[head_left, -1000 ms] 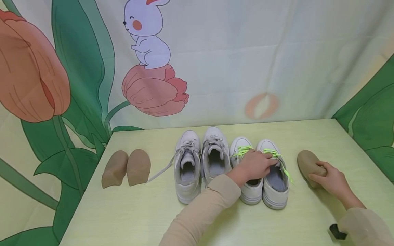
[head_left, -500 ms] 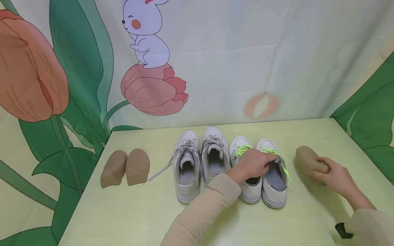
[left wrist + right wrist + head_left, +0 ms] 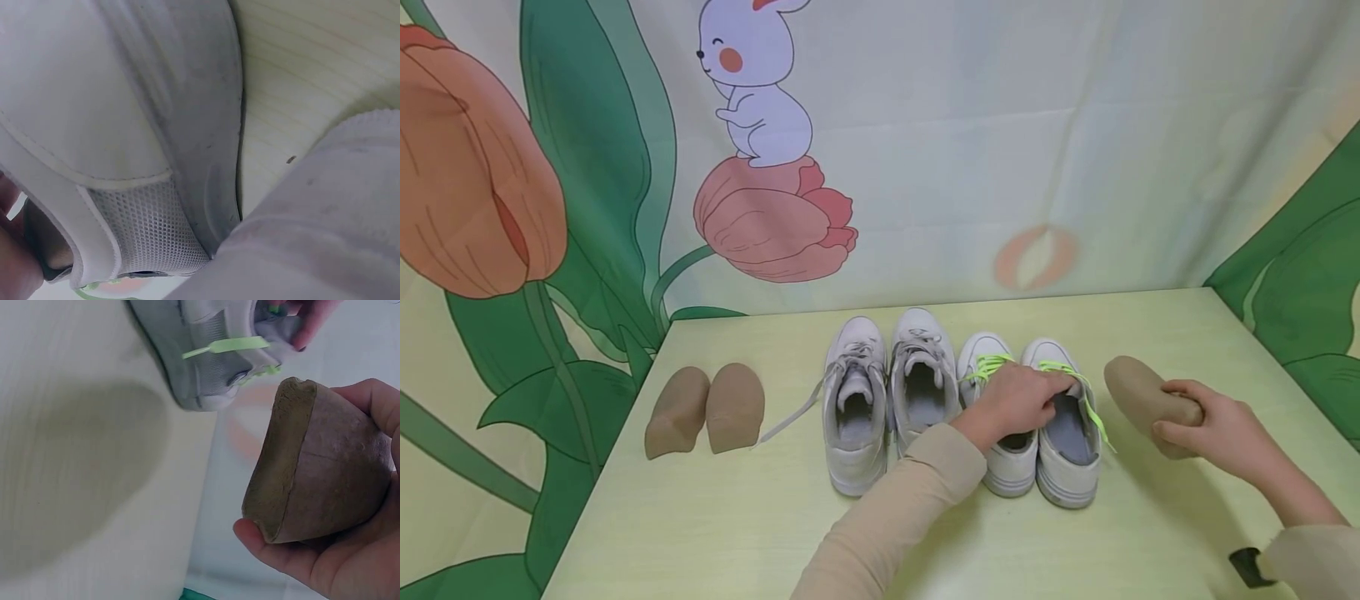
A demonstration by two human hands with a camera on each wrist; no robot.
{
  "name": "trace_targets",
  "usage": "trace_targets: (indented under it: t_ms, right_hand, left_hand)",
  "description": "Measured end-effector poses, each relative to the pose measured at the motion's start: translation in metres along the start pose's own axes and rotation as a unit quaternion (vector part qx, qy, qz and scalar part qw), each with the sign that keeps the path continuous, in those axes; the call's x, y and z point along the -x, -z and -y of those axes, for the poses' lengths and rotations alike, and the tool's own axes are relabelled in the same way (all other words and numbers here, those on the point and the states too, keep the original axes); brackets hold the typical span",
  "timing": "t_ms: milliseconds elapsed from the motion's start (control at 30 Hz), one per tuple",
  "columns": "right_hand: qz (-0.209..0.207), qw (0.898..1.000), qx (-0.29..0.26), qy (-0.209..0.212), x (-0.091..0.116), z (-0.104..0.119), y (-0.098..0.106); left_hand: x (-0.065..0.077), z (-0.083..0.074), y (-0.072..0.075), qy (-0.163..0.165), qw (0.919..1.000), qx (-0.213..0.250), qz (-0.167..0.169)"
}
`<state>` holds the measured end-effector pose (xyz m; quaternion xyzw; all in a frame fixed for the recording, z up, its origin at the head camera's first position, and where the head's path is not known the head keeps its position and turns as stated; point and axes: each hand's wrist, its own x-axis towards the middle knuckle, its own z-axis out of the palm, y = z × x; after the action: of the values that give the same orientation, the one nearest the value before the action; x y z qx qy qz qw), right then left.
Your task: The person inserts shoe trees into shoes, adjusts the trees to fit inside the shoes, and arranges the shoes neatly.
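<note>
Shoe insert [image 3: 1141, 395] raised, brought nearer the rightmost sneaker [image 3: 1072, 442]!
It's gripped by the right hand [image 3: 1221, 429]; the tongue [image 3: 280, 332] is pinched by the left hand [image 3: 1017, 398].

My left sleeve [image 3: 887, 512] and right sleeve [image 3: 1311, 560] are long and plain beige, in a matte cloth. The left one creases softly along my forearm toward a broad cuff [image 3: 951, 460]; seen from my left wrist, it looks pale grey, with a finely ridged hem [image 3: 369, 120] and faint specks. Beside my right cuff juts a small, blocky black piece [image 3: 1250, 568]. My left hand [image 3: 1018, 400] and right hand [image 3: 1225, 433] are bare.
</note>
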<state>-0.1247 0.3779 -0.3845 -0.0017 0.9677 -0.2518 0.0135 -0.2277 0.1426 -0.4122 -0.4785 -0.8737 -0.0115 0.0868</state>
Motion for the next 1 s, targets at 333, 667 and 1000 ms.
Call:
trace_targets:
  t_ms: [333,667,1000]
  right_hand:
    - [0.005,1.000,0.013,0.027,0.011,0.020,0.011]
    - [0.022,0.998,0.005,0.052,0.022,0.034,0.012]
    - [0.057,0.997,-0.019,0.058,0.032,0.050,0.007]
  left_hand:
    - [0.001,0.000,-0.002,-0.005,0.9994,-0.031,-0.014]
    - [0.000,0.003,-0.002,-0.003,1.0000,-0.003,-0.008]
    - [0.001,0.002,-0.001,-0.005,0.9998,0.018,-0.005]
